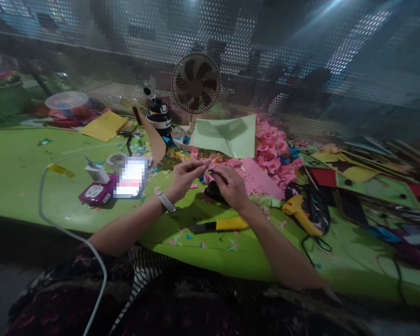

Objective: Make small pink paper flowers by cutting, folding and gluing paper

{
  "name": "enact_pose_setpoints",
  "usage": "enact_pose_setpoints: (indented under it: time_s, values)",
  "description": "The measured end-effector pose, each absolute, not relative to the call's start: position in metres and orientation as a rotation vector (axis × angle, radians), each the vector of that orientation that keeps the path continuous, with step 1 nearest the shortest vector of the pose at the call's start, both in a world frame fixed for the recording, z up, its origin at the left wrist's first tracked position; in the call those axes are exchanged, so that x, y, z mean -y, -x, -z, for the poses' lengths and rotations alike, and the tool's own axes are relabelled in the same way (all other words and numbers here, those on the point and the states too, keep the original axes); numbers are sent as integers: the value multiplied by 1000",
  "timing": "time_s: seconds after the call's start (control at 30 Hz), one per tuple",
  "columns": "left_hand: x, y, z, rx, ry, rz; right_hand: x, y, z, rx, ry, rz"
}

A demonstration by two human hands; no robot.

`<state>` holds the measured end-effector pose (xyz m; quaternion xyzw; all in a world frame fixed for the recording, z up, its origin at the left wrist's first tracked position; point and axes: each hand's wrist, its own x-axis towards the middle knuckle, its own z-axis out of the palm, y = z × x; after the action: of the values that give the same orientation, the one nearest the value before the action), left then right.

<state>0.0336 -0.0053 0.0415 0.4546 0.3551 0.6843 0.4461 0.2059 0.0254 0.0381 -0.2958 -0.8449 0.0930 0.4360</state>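
Observation:
My left hand [186, 175] is closed in a pinch on a small pink paper piece [205, 165], with a white band on its wrist. My right hand [231, 186] is closed too, gripping a dark thin tool [217, 175] whose tip meets the same pink paper. Both hands hover over the green table [21, 172], above a black object [213, 192]. A heap of folded pink paper flowers [275, 154] lies just behind the right hand, beside flat pink paper sheets [261, 177].
A yellow utility knife [220, 226] lies near the front edge. A yellow glue gun [299, 212] lies right. A small fan [196, 85], a dark bottle [159, 116], a light green sheet [227, 135], a purple power strip [96, 192] with a white cable, and coloured paper stacks [371, 179] surround the hands.

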Motion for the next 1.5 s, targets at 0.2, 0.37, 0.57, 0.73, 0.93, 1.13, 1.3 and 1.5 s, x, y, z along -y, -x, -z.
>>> enact_pose_setpoints:
  time_s: [0.2, 0.37, 0.57, 0.73, 0.93, 1.13, 1.3, 1.5]
  values:
    - [6, -34, -42, -864, -1116, -1729, -26, -205, -37, 2105, 725, -198]
    - [6, -35, -42, -841, -1113, -1736, -26, -205, -37, 2095, 697, -210]
    - [6, -34, -41, -812, -1113, -1710, -26, -206, -37, 2102, 704, -213]
    - [6, -33, -41, -808, -1140, -1701, -27, -207, -36, 2097, 680, -237]
    - [6, -33, -41, -827, -1160, -1706, -28, -208, -35, 2096, 656, -191]
    - [5, -34, -39, -835, -1115, -1698, -29, -208, -34, 2094, 655, -172]
    - [5, -32, -35, -884, -1139, -1674, -26, -207, -36, 2125, 656, -167]
    - [6, -33, -34, -961, -1090, -1710, -19, -202, -32, 2147, 758, -98]
